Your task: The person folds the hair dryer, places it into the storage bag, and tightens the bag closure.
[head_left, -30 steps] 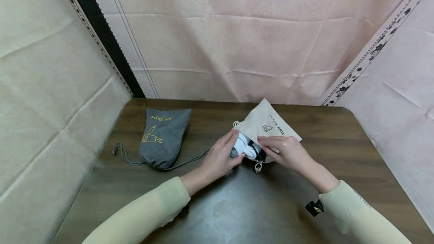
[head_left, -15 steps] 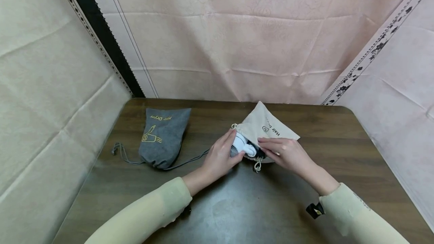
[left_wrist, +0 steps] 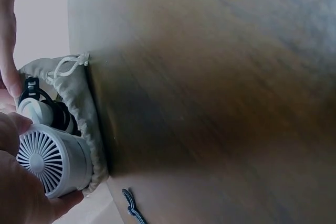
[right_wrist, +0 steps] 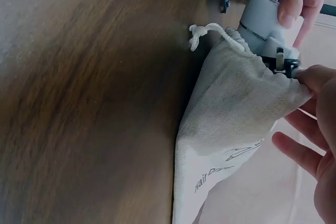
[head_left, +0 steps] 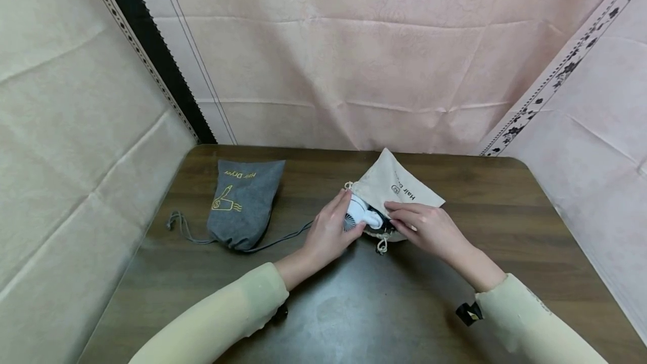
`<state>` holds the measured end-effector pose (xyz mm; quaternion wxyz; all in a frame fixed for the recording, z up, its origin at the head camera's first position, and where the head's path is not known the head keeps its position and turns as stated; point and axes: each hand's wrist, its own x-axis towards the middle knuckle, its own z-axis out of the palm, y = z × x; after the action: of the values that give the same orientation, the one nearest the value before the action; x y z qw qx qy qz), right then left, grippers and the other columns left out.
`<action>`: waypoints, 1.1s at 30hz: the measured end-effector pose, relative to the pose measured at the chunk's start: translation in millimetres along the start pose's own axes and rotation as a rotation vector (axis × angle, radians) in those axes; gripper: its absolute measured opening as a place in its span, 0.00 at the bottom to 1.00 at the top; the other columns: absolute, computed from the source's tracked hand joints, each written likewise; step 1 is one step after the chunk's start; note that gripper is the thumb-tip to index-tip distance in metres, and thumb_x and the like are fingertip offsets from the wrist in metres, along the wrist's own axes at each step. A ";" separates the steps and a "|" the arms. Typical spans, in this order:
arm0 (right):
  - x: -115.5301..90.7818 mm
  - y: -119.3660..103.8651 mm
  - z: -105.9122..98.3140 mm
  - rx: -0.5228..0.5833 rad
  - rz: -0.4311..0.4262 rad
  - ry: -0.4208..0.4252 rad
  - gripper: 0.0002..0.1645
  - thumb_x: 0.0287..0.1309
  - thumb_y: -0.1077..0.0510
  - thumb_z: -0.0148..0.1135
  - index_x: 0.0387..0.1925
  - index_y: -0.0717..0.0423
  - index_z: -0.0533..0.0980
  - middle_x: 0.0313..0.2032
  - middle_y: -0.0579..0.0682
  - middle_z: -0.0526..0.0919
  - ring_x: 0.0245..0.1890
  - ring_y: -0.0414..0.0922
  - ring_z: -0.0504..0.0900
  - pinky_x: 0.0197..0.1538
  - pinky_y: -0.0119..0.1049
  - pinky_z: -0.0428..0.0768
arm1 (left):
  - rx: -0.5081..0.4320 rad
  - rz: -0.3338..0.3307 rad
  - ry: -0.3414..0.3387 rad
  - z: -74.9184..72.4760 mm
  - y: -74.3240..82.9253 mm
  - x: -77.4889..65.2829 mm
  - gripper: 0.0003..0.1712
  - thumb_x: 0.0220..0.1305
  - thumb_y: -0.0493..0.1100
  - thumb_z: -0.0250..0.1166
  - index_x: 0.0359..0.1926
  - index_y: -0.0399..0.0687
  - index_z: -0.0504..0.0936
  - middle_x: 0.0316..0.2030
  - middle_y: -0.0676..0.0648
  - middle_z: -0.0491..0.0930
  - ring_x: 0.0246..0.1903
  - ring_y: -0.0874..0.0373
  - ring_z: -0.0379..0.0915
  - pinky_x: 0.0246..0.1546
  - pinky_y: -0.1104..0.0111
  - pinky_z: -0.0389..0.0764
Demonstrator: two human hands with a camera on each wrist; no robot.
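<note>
My left hand (head_left: pixel 328 232) grips the round vented end of a white hair dryer (head_left: pixel 358 210), its thumb on the near side. Most of the dryer sits inside the mouth of a cream drawstring bag (head_left: pixel 399 187) printed "Hair Dryer". In the left wrist view the grille end and a folded white part stick out, beside a bundled black cord (left_wrist: pixel 62 113) with its plug (left_wrist: pixel 32 85). My right hand (head_left: pixel 429 226) pinches the rim of the bag's mouth between thumb and fingers, as the right wrist view shows. What lies deeper in the bag is hidden.
A grey drawstring bag (head_left: pixel 245 204) with yellow print lies at the left of the wooden table (head_left: pixel 343 308). Its cord (head_left: pixel 283 240) runs right, passing behind my left hand. Pale cloth (head_left: pixel 323 72) hangs behind the table.
The cream bag has slid slightly left over the hair dryer, and less black cord shows at its mouth. Both hands keep their holds. The grey bag has stayed put.
</note>
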<state>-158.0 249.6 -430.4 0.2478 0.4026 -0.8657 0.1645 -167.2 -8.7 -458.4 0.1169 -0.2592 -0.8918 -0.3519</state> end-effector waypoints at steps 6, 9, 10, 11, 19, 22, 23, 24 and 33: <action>0.4 -3.8 1.0 0.044 0.025 0.003 0.09 0.53 0.67 0.78 0.36 0.56 0.86 0.53 0.53 0.91 0.46 0.48 0.92 0.38 0.44 0.86 | -0.008 -0.005 0.006 2.3 0.5 -0.1 0.43 0.69 0.49 0.75 0.75 0.29 0.70 0.72 0.27 0.71 0.69 0.36 0.73 0.65 0.48 0.79; 3.3 -6.7 2.6 0.092 0.066 -0.009 0.08 0.56 0.65 0.78 0.36 0.54 0.85 0.54 0.53 0.90 0.47 0.48 0.91 0.39 0.44 0.86 | 0.012 0.023 0.014 5.0 0.3 -0.9 0.43 0.69 0.48 0.75 0.75 0.29 0.70 0.71 0.27 0.71 0.68 0.35 0.75 0.64 0.46 0.80; 4.2 -7.0 3.2 0.107 0.075 -0.012 0.08 0.57 0.65 0.77 0.37 0.55 0.85 0.54 0.54 0.90 0.47 0.49 0.91 0.42 0.45 0.87 | 0.021 0.034 0.014 5.7 0.2 -1.5 0.43 0.69 0.48 0.76 0.75 0.29 0.70 0.71 0.27 0.71 0.68 0.35 0.75 0.63 0.46 0.80; 5.0 -6.9 3.8 0.120 0.081 -0.016 0.08 0.57 0.65 0.77 0.37 0.55 0.85 0.54 0.54 0.90 0.48 0.50 0.91 0.46 0.49 0.88 | 0.036 0.047 0.012 6.1 0.1 -2.2 0.43 0.68 0.48 0.76 0.74 0.29 0.70 0.71 0.27 0.71 0.68 0.35 0.75 0.63 0.46 0.80; 5.9 -5.0 12.1 0.122 0.067 -0.051 0.11 0.56 0.68 0.77 0.40 0.58 0.86 0.52 0.54 0.91 0.46 0.50 0.92 0.54 0.57 0.87 | 0.195 0.153 -0.055 6.6 -5.5 -8.5 0.46 0.68 0.50 0.77 0.76 0.30 0.68 0.74 0.28 0.68 0.73 0.36 0.69 0.67 0.50 0.78; 6.6 -5.6 15.3 0.124 0.076 -0.066 0.10 0.57 0.67 0.77 0.41 0.58 0.86 0.51 0.53 0.92 0.45 0.49 0.92 0.53 0.55 0.87 | 0.271 0.185 -0.079 5.4 -8.4 -11.2 0.47 0.68 0.51 0.76 0.77 0.30 0.67 0.75 0.28 0.67 0.75 0.36 0.66 0.68 0.52 0.77; 7.0 -5.8 16.3 0.123 0.080 -0.072 0.11 0.57 0.66 0.77 0.42 0.59 0.86 0.50 0.53 0.92 0.45 0.49 0.92 0.53 0.55 0.87 | 0.294 0.190 -0.090 4.8 -9.2 -12.3 0.48 0.68 0.51 0.76 0.77 0.29 0.66 0.75 0.28 0.66 0.75 0.36 0.65 0.68 0.52 0.77; 7.5 -6.0 17.2 0.122 0.085 -0.078 0.11 0.57 0.66 0.77 0.43 0.59 0.87 0.49 0.53 0.92 0.45 0.49 0.92 0.53 0.55 0.87 | 0.316 0.193 -0.098 4.3 -10.0 -13.2 0.49 0.68 0.52 0.76 0.77 0.29 0.66 0.75 0.28 0.66 0.76 0.36 0.65 0.68 0.52 0.77; 9.8 -8.2 20.3 0.123 0.134 -0.144 0.06 0.63 0.61 0.75 0.41 0.55 0.86 0.54 0.52 0.91 0.47 0.49 0.92 0.41 0.48 0.87 | 0.382 0.126 -0.094 -1.0 -13.7 -21.6 0.56 0.65 0.58 0.78 0.79 0.30 0.63 0.74 0.27 0.68 0.72 0.36 0.70 0.64 0.52 0.81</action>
<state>-163.1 228.7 -440.8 0.1481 0.3690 -0.8946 0.2039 -156.5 -26.1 -473.8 0.1441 -0.3035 -0.9289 -0.1557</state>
